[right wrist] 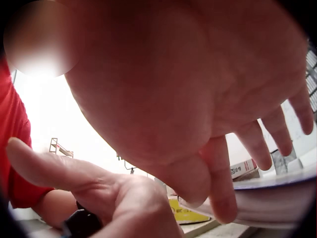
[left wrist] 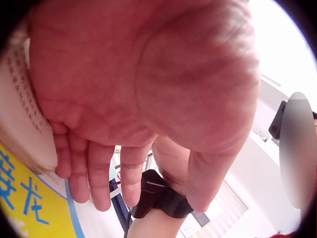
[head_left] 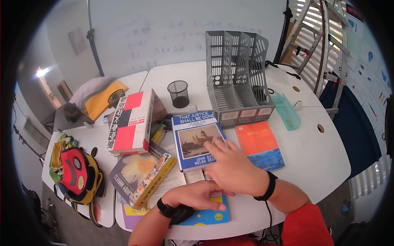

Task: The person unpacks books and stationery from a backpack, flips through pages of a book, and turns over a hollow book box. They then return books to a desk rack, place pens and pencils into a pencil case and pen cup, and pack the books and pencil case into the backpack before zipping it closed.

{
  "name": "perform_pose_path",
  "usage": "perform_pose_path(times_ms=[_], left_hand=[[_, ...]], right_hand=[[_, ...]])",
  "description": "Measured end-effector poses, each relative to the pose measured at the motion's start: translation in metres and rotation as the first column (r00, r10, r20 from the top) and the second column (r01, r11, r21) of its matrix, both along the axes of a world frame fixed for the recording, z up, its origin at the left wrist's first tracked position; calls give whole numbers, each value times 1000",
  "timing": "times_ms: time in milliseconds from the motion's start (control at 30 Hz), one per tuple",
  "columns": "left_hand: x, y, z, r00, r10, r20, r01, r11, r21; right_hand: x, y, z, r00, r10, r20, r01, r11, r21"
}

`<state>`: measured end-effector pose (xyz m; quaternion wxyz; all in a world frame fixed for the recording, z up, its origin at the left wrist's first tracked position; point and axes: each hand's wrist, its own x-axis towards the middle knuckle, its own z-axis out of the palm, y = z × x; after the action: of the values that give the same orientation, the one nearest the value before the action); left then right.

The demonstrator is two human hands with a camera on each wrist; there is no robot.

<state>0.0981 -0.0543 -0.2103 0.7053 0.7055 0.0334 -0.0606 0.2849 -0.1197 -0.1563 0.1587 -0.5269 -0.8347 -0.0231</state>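
Observation:
My right hand lies on the lower right corner of a blue book titled "That Justice Shall Be Done", fingers straight and spread on its cover. In the right wrist view the right hand has its thumb against the book's page edge. My left hand rests flat on a blue and yellow book at the table's near edge, just under the right hand. From the left wrist camera the left hand shows straight fingers beside that yellow and blue cover.
An orange and blue book lies to the right. A red and white book and a yellow-spined book lie left. Behind stand a grey file rack and a black mesh cup. A red backpack sits far left.

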Motion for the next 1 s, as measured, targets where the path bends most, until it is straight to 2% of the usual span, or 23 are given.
perform_pose_path(times_ms=[33,100,167,200,300,400,500,533,567,600,633,667,700,733,800,867,933,1000], left_hand=[[1,0,-2,1000,7,1,-7,1000,-6],[1,2,-5,999,-17,52,14,998,58],[1,3,1,1000,-16,2,16,999,35],[2,3,2,998,-44,-43,45,999,24],[1,3,-1,998,-21,-61,21,1000,4],[1,2,0,997,-24,-70,27,999,42],[3,0,3,998,51,-46,-47,995,88],[5,-2,11,988,106,-115,-91,988,123],[7,-2,13,970,162,-180,-134,978,161],[8,0,6,968,169,-184,-141,977,159],[7,1,-6,982,183,41,-188,958,218],[4,1,-14,949,178,262,-248,932,265],[1,2,-10,957,150,249,-202,959,197],[-2,0,-13,956,163,242,-212,958,192],[-4,-4,-15,867,332,371,-373,927,42],[-5,-1,-6,873,357,333,-372,928,-20],[-2,3,-4,947,256,193,-294,934,205],[0,-2,-7,922,305,239,-349,922,167]], right_hand=[[1,-4,6,997,-66,51,63,997,55],[5,-10,21,997,-74,30,73,997,37],[8,-16,38,993,-116,1,116,993,9],[9,-17,41,996,-93,-3,93,996,-8],[17,-19,45,994,-59,-92,67,994,88],[15,-18,46,985,-38,-169,38,999,-5],[11,-17,44,984,-13,-178,6,999,-41],[10,-17,48,983,-7,-183,-1,999,-42],[8,-16,52,999,-27,-41,15,964,-265],[6,-14,53,995,-11,103,59,880,-470],[2,-16,49,995,-2,98,49,877,-479],[-3,-20,43,994,95,-48,-106,917,-385],[-9,-23,38,962,203,-184,-247,932,-265],[-16,-24,35,958,213,-191,-260,927,-270],[-28,-25,32,926,278,-255,-323,933,-155],[-30,-24,29,930,271,-250,-316,934,-164],[-29,-23,28,935,262,-240,-308,935,-177],[-28,-22,30,950,226,-216,-274,934,-231]])
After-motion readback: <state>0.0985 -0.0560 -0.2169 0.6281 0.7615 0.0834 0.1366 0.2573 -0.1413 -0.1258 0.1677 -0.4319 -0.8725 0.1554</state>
